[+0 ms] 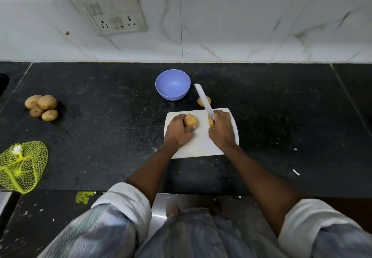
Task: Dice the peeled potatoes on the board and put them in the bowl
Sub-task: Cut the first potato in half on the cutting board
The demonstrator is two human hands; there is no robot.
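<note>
**Potato held on the board, knife raised**

Potato [190,120] lies on the left part of the white cutting board [201,142], with the left hand [178,130] curled round it from the near side, fingertips pressing on its right end. The right hand [221,129] grips a yellowish handle, and the white knife [203,101] slants up and away from it toward the bowl, its blade off the board. Whether the yellow bit beside the right thumb is handle or a potato piece is hard to tell from this angle.

A second potato [204,101] sits on the black counter [100,116] just beyond the board's far edge, partly hidden by the blade. The blue bowl [172,87] stands near it, farther back and to the left, with nothing visible inside.

Well apart to the left is a heap of four potatoes [41,107], and nearer the counter's front edge a yellow-green net bag [21,166]. A switch plate [109,11] is on the tiled wall behind.
</note>
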